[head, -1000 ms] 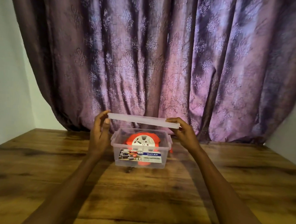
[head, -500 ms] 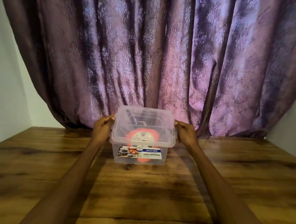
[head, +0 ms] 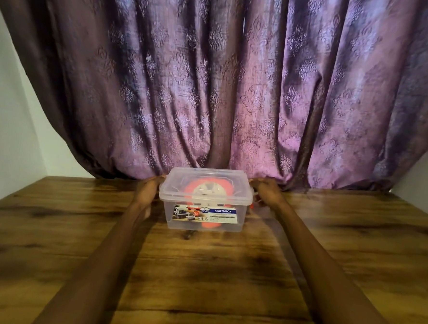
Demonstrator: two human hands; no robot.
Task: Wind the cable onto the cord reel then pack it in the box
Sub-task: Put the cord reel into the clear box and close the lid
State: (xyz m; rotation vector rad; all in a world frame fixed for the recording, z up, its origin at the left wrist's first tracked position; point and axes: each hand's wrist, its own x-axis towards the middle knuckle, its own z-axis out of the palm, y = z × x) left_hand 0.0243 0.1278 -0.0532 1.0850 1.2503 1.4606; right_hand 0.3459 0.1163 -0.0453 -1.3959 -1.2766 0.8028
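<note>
Lowered since a second ago, the clear lid [head: 206,184] now sits flat on the translucent box [head: 205,211] (blue "MULTI-BOX" label in front), mid-counter [head: 201,273]. Inside shows the orange cord reel [head: 212,189]. Left hand [head: 148,190] and right hand [head: 267,192] press its ends, each grip closed on the lid's edge.

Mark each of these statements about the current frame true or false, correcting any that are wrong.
1. The lid sits on top of the clear plastic box. True.
2. The orange cord reel lies on the wooden table beside the box. False: it is inside the box, visible through the lid and wall.
3. The left hand and the right hand are at opposite ends of the box. True.
4. The box's front label reads MULTI-BOX. True.
5. A white wall fills the background directly behind the box. False: a purple patterned curtain hangs there.
</note>
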